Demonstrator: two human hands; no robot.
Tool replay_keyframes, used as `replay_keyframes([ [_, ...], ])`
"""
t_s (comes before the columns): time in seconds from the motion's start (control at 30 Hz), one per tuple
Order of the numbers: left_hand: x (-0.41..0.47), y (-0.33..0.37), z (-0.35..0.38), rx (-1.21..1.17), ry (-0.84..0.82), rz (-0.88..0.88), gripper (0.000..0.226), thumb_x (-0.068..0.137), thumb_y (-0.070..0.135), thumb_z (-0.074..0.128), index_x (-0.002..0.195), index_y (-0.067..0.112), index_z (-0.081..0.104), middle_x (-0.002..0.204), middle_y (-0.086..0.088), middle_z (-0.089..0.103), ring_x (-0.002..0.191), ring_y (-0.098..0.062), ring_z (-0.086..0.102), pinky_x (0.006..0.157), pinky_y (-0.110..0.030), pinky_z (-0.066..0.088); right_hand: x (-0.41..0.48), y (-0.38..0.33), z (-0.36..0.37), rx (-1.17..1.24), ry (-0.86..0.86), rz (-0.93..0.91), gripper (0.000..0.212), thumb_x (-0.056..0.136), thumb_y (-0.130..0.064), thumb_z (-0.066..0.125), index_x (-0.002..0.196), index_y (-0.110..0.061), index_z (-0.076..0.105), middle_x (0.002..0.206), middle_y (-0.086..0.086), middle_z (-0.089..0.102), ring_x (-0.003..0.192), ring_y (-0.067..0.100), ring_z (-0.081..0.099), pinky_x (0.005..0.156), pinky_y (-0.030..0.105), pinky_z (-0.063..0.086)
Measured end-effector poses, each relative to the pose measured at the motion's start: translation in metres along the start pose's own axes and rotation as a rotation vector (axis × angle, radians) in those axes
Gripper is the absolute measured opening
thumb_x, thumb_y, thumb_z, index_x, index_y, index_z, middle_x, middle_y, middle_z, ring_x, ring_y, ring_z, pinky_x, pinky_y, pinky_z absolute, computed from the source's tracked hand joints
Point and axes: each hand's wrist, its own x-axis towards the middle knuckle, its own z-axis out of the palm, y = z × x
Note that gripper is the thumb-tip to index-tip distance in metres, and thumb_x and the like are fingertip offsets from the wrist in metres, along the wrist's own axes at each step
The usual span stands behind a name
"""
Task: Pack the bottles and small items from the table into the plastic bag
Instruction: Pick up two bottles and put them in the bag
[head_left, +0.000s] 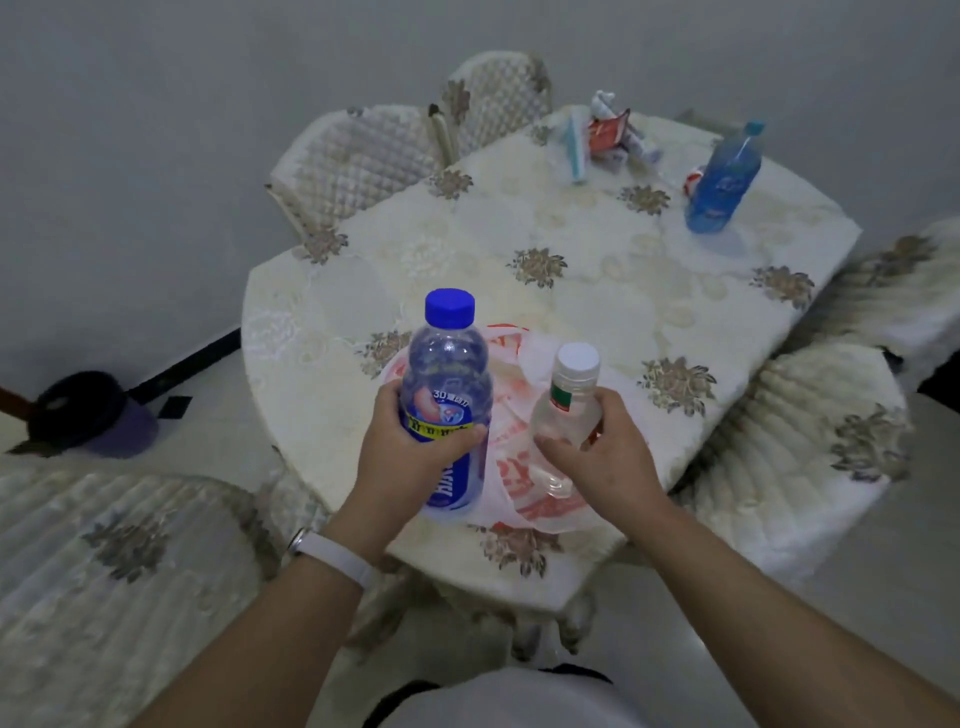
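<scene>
plain grey wall, light dim and even. pale glossy floor, black skirting at the wall foot. rounded bench under a cream cloth with brown flower motifs. two quilted chairs on its far side, a covered chair at right, another near left. dark purple-edged object on the floor, left.

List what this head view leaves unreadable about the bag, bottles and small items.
1. The plastic bag: head view, the left hand holding the blue-capped bottle and the right hand overlap it; opening and contents hidden.
2. The pile of small items, far edge: too small and blurred to identify.
3. The red-and-white item: mostly behind the far blue bottle.
4. The white-capped bottle: label mostly under the right hand's grip.
</scene>
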Motion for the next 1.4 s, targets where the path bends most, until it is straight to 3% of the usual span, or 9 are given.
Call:
replay_keyframes([
  [0.13,0.038,0.005,0.028,-0.004,-0.012,-0.012,0.072,0.059,0.023,0.092,0.119,0.019,0.052,0.109,0.001,0.069,0.093,-0.019,0.069,0.077,-0.035,0.058,0.033,0.004,0.001,0.018,-0.014,0.038,0.056,0.073,-0.038,0.080,0.113,-0.036,0.042,0.099,-0.019,0.057,0.087,-0.005,0.056,0.065,0.019,0.041],
  [0.4,0.102,0.001,0.057,-0.010,-0.088,-0.030,0.064,0.064,0.018,0.090,0.111,0.027,0.048,0.103,0.011,0.065,0.083,-0.005,0.068,0.063,-0.018,0.054,0.068,0.012,0.028,0.029,0.000,0.113,0.050,0.074,-0.041,0.077,0.110,-0.037,0.042,0.097,-0.019,0.057,0.087,-0.003,0.057,0.070,0.027,0.050],
  [0.57,0.139,-0.016,0.065,0.051,-0.180,-0.035,0.069,0.060,0.023,0.092,0.114,0.021,0.048,0.105,0.010,0.063,0.090,-0.010,0.066,0.072,-0.027,0.055,0.080,0.016,0.038,-0.017,0.069,0.170,0.049,0.073,-0.041,0.077,0.108,-0.034,0.043,0.097,-0.017,0.058,0.085,-0.006,0.057,0.073,0.030,0.052],
  [0.8,0.167,-0.031,0.062,0.083,-0.230,0.013,0.068,0.062,0.025,0.091,0.114,0.024,0.047,0.103,0.016,0.060,0.090,-0.003,0.063,0.071,-0.019,0.048,0.103,0.018,0.050,-0.093,0.103,0.180,0.052,0.072,-0.041,0.076,0.110,-0.032,0.041,0.102,-0.012,0.059,0.087,0.002,0.059,0.068,0.026,0.050],
  [0.93,0.177,-0.041,0.055,0.061,-0.221,0.032,0.069,0.063,0.021,0.091,0.114,0.029,0.046,0.106,0.017,0.061,0.089,0.002,0.063,0.069,-0.012,0.049,0.104,0.026,0.060,-0.121,0.110,0.207,0.051,0.071,-0.036,0.075,0.110,-0.033,0.042,0.100,-0.012,0.060,0.086,0.002,0.059,0.073,0.035,0.053],
  [1.07,0.186,-0.044,0.049,0.023,-0.188,0.056,0.069,0.062,0.014,0.092,0.105,0.039,0.045,0.103,0.021,0.060,0.084,0.012,0.061,0.068,-0.008,0.048,0.100,0.029,0.062,-0.118,0.099,0.226,0.058,0.070,-0.037,0.076,0.117,-0.033,0.041,0.106,-0.013,0.058,0.093,0.003,0.058,0.074,0.030,0.051],
  [1.2,0.193,-0.043,0.046,-0.023,-0.203,0.066,0.068,0.063,0.007,0.090,0.104,0.037,0.045,0.106,0.019,0.059,0.086,0.011,0.061,0.072,-0.009,0.049,0.100,0.026,0.063,-0.146,0.103,0.218,0.056,0.072,-0.035,0.076,0.116,-0.034,0.041,0.102,-0.022,0.054,0.090,-0.009,0.054,0.067,0.018,0.044],
  [1.33,0.194,-0.048,0.039,-0.063,-0.238,0.064,0.073,0.062,-0.001,0.088,0.112,0.031,0.046,0.111,0.013,0.060,0.093,0.003,0.063,0.077,-0.012,0.051,0.102,0.023,0.068,-0.159,0.099,0.203,0.057,0.072,-0.036,0.077,0.115,-0.036,0.040,0.104,-0.017,0.056,0.093,0.003,0.058,0.073,0.027,0.048],
  [1.4,0.194,-0.049,0.036,-0.093,-0.253,0.055,0.074,0.063,-0.007,0.086,0.116,0.026,0.047,0.112,0.011,0.060,0.091,0.008,0.063,0.075,-0.010,0.050,0.103,0.019,0.072,-0.142,0.108,0.189,0.059,0.072,-0.034,0.079,0.115,-0.038,0.039,0.105,-0.019,0.055,0.092,-0.001,0.057,0.073,0.023,0.046],
])
